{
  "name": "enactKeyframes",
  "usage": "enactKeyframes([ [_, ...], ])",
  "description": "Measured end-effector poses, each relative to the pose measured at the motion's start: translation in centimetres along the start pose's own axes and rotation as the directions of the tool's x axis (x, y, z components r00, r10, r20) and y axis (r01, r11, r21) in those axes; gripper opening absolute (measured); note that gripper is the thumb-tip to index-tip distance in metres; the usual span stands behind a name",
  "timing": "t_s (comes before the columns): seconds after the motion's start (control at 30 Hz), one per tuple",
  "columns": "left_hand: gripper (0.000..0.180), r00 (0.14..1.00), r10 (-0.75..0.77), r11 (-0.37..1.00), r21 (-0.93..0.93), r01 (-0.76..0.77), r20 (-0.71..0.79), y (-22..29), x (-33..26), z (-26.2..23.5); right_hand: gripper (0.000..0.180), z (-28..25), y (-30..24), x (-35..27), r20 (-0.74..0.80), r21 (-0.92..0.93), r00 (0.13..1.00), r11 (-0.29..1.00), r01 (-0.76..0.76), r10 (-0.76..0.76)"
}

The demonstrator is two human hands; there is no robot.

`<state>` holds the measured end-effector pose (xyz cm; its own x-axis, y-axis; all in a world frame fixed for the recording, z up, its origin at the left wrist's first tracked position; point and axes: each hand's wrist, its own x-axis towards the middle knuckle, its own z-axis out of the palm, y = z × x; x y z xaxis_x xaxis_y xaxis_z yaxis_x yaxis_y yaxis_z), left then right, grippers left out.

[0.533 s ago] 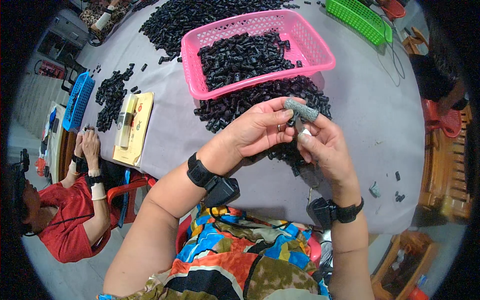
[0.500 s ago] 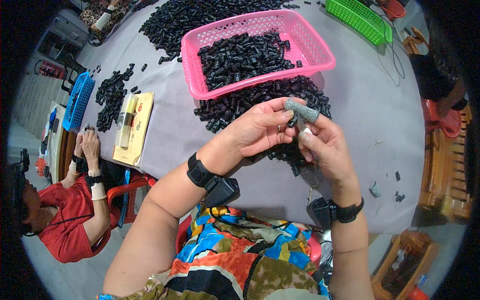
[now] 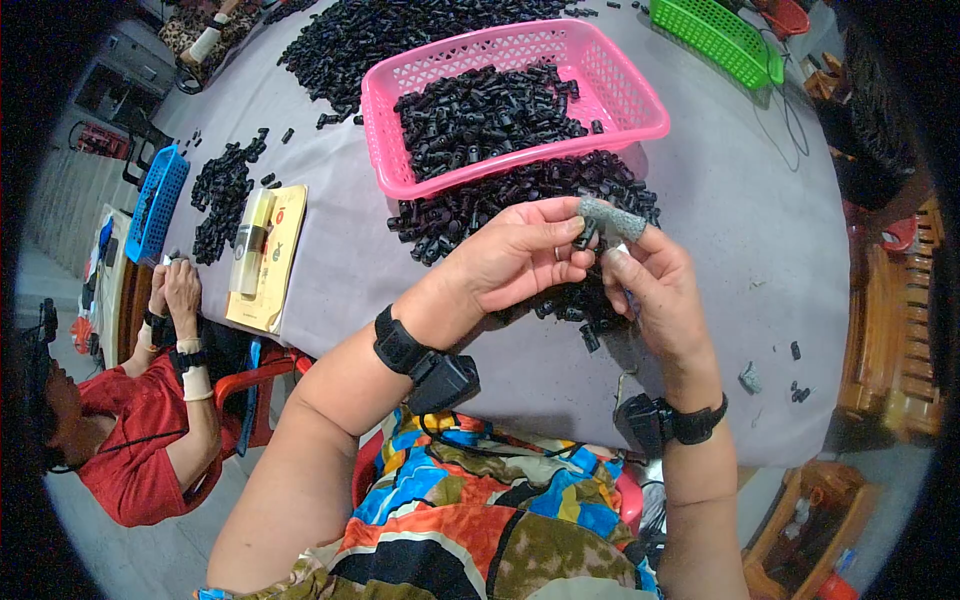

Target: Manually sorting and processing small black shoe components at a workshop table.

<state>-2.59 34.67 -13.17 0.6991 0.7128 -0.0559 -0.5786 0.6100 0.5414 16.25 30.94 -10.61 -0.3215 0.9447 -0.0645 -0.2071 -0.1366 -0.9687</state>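
Both hands meet at centre frame above the grey surface (image 3: 300, 290). The left hand (image 3: 520, 262) and the right hand (image 3: 655, 285) are each pinched shut on one small black part (image 3: 588, 238), held between their fingertips. The right index finger wears a grey sleeve (image 3: 612, 217). Directly behind the hands lies a heap of black parts (image 3: 500, 200). The pink basket (image 3: 400, 120), also filled with parts, stands just above it. A co-worker's hands (image 3: 172, 290) work at the left edge.

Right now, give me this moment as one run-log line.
left hand: pinching small black part | right hand: touching same part, grey-wrapped finger | pink basket: behind hands | loose black pile: on table
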Motion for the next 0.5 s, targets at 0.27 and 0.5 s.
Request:
enactKeyframes([
  [0.27,0.033,0.985,0.075,0.995,0.083,-0.063,-0.155,0.76,-0.21,0.5,0.031,0.15,-0.18,0.09,-0.168,0.023,0.981,0.994,0.105,-0.1],
  [0.5,0.029,0.99,0.079,0.995,0.071,-0.071,-0.117,0.68,-0.23,0.13,0.032,-0.12,0.08,0.02,-0.125,0.014,0.988,0.996,0.089,-0.086],
])
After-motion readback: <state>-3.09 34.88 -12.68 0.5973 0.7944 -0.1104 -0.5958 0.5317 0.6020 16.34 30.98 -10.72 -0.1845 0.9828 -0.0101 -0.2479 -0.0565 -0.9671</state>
